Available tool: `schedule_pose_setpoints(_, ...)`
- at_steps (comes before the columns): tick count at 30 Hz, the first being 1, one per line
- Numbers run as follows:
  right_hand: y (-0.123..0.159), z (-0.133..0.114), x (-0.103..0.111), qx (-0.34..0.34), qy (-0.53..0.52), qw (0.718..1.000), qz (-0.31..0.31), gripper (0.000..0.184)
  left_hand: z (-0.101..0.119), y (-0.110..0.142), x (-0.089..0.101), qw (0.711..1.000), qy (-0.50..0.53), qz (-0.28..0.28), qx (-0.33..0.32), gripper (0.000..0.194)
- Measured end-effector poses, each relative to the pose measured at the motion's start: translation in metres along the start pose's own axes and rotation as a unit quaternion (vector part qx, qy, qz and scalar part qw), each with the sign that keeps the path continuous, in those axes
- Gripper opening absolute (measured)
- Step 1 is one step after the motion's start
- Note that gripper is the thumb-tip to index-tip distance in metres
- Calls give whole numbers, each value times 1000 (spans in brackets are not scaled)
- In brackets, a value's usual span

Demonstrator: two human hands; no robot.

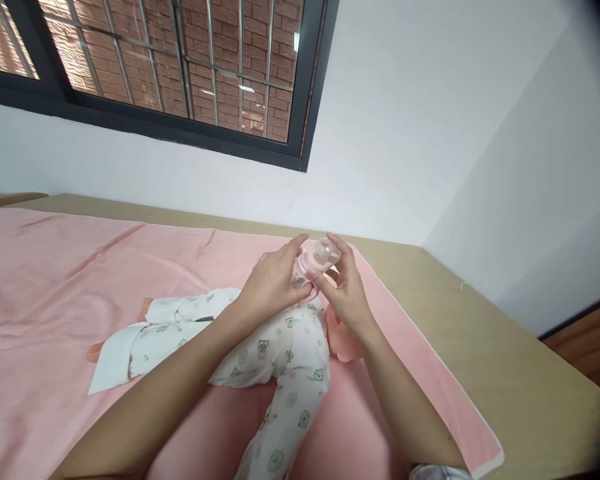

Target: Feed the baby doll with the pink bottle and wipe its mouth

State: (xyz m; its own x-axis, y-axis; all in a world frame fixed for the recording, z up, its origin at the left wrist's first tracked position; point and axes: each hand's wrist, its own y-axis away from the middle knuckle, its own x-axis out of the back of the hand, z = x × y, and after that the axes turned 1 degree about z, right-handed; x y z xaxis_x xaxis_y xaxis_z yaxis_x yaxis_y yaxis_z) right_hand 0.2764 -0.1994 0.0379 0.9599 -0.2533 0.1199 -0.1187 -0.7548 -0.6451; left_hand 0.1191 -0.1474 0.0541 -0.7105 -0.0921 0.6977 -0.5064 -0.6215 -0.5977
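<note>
My left hand (270, 283) is wrapped around the body of a small baby bottle (314, 261) with a pink ring and a clear cap. My right hand (347, 290) pinches the clear cap end of the same bottle with its fingertips. Both hands hover just above a baby doll (260, 347) in a white printed sleepsuit, which lies on its back on a pink towel (55, 280). The doll's head is partly hidden behind my right wrist.
The pink towel covers most of a tan tabletop (505, 347), whose bare edge runs along the right and back. A white wall and a dark-framed barred window (180, 73) stand behind. Wooden floor (590, 347) shows at the far right.
</note>
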Motion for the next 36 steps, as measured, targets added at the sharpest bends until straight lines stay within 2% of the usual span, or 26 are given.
schedule_pose_setpoints(4, 1, 2, -5, -22, -44, 999, -9, 77, 2, 0, -2, 1000, -7, 18, -11, 76)
schedule_pose_setpoints(14, 3, -2, -8, -7, -11, 999, 45, 75, 3, 1, -4, 997, -15, 55, -46, 71)
schedule_pose_setpoints(19, 3, 3, -11, -25, -19, 998, 46, 89, 2, 2, -6, 995, -49, 68, -57, 70)
schedule_pose_setpoints(26, 2, -2, -13, -9, -15, 996, 86, 88, 3, 5, -8, 990, -56, 68, -107, 67)
schedule_pose_setpoints(29, -4, -4, 1, -1, 11, 993, 115, 92, 13, 10, 3, 988, -41, 79, -127, 62)
schedule_pose_setpoints(32, -16, 11, 30, 24, 62, 985, 161, 95, 34, 23, 26, 987, -4, 66, -148, 48)
schedule_pose_setpoints(34, -25, 31, 56, 33, 120, 974, 189, 97, 52, 37, 46, 983, 54, 33, -171, 39)
schedule_pose_setpoints(36, -33, 56, 83, 35, 196, 956, 217, 101, 68, 55, 63, 969, 110, -28, -220, 40)
